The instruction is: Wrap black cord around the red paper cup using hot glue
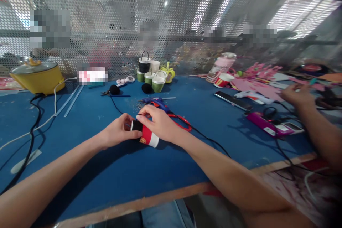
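A small paper cup (150,139), with red, white and black bands and a gold-coloured mark, lies tilted almost on its side above the blue table. My left hand (119,131) grips it at the black, rim end, thumb along the near side. From the right, my right hand (156,121) reaches over the cup, its thumb and fingers closed at the black part. A thin dark strip shows by those fingertips; what it is I cannot make out clearly. Just behind my right hand lies a blue glue gun (157,103) with a black cable.
Small green, white and black cups (158,83) stand at the back. Left is a yellow electric pot (40,78) with cables; pliers (105,93) lie nearer. Right are a phone (232,100), a purple power strip (267,124), pink cut-outs (256,87) and another person's hand (299,96).
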`<state>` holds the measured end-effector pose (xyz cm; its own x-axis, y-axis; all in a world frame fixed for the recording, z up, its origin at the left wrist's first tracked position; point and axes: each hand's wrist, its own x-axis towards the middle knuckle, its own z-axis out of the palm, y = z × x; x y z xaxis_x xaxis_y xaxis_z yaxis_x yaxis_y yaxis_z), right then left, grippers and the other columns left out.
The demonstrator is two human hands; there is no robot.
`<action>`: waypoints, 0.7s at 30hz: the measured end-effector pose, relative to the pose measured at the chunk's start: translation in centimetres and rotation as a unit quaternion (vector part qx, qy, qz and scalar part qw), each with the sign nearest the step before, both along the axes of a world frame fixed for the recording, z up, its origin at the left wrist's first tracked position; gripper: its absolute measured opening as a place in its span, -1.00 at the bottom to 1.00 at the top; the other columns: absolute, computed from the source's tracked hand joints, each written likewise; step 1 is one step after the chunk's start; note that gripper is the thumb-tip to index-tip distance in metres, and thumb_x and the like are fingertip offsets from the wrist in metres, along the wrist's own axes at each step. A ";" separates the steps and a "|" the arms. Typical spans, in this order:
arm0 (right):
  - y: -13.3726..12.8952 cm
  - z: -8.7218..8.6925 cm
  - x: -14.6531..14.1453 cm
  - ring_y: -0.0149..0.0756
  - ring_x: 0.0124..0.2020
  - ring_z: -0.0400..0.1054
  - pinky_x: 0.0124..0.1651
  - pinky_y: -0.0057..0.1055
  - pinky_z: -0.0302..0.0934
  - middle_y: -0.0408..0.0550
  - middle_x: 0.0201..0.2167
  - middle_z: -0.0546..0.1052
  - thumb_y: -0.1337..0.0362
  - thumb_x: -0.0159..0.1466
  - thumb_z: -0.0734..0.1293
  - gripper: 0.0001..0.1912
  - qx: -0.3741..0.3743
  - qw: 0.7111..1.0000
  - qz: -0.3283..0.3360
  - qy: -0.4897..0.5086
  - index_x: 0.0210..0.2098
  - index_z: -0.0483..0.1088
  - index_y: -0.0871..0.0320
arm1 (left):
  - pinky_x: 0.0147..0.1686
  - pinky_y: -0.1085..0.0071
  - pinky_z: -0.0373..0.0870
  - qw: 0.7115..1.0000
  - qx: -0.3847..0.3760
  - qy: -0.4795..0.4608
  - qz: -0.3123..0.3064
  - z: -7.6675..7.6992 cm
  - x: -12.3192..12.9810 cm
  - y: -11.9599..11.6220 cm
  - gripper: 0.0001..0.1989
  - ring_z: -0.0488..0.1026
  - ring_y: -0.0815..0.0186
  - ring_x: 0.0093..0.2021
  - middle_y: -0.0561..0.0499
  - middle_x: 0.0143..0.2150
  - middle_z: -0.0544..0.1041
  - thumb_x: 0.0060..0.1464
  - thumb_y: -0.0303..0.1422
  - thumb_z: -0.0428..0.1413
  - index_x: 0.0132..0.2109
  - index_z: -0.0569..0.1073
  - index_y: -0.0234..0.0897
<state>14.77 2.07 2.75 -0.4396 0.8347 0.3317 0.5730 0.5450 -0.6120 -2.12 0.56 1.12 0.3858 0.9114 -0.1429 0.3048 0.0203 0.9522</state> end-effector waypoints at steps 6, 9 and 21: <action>1.9 2.9 -2.2 -0.44 -0.49 0.21 -0.39 -0.46 0.10 -0.18 -0.54 0.37 0.28 0.17 0.28 -0.83 -0.051 0.997 0.042 0.035 -0.53 0.28 0.18 | -0.19 0.25 0.32 0.996 -0.025 -0.064 -0.051 -0.4 0.0 0.0 -0.52 0.41 0.19 -0.17 -0.05 -0.19 0.44 -0.19 -0.31 0.25 -0.13 0.24 -0.30; 3.4 3.7 -4.3 -0.48 -0.52 0.19 -0.42 -0.49 0.09 -0.20 -0.57 0.36 0.27 0.16 0.30 -0.81 -0.053 0.996 0.052 0.049 -0.54 0.28 0.20 | -0.19 0.25 0.31 0.992 -0.047 -0.070 -0.092 -0.6 -0.2 0.0 -0.55 0.42 0.24 -0.23 -0.03 -0.24 0.44 -0.17 -0.32 0.25 -0.14 0.28 -0.32; 8.1 4.9 0.6 -0.54 -0.57 0.33 -0.55 -0.62 0.15 -0.03 -0.38 0.53 0.30 0.35 0.07 -0.69 -0.076 0.982 -0.119 -0.128 -0.36 0.38 0.24 | -0.16 0.27 0.30 0.974 0.072 -0.184 -0.111 -0.7 -0.2 -0.2 -0.02 0.36 0.27 -0.22 0.01 -0.21 0.32 -0.11 -0.37 0.26 0.31 -0.18 -0.08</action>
